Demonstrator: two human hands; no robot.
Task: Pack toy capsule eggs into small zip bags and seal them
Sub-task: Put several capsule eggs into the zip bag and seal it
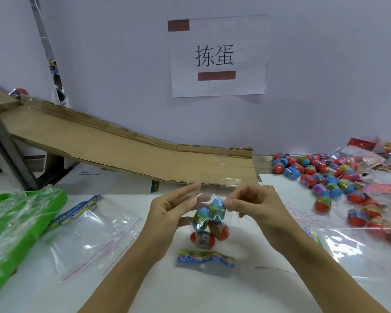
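Both hands up at centre frame, holding a small clear zip bag [212, 219] by its top edge, clear of the white table [145, 290].
Left hand [167, 211]: thumb and forefinger pinch the bag's left top corner, other fingers extended and loose.
Right hand [253, 202]: fingers curled, pinching the bag's right top edge.
Bag holds four capsule eggs [217, 206]: two blue-topped above, two red below, hanging bunched together. Whether the zip is closed along its length, cannot tell; film is too clear and blurred.
At 6 o'clock from the bag: printed header card [204, 259] lying flat on the table.
At 8 o'clock: larger empty zip bag [88, 236] lying flat, coloured header at its top.
At 9 o'clock: green tray [59, 199] covered with clear film, at the table's left edge.
At 3 o'clock: loose pile of eggs [330, 177], red and blue, mixed with more clear bags.
At 11 o'clock: cardboard ramp [122, 145] sloping down from upper left to the table.
At 12 o'clock: paper sign [219, 57] on the wall.
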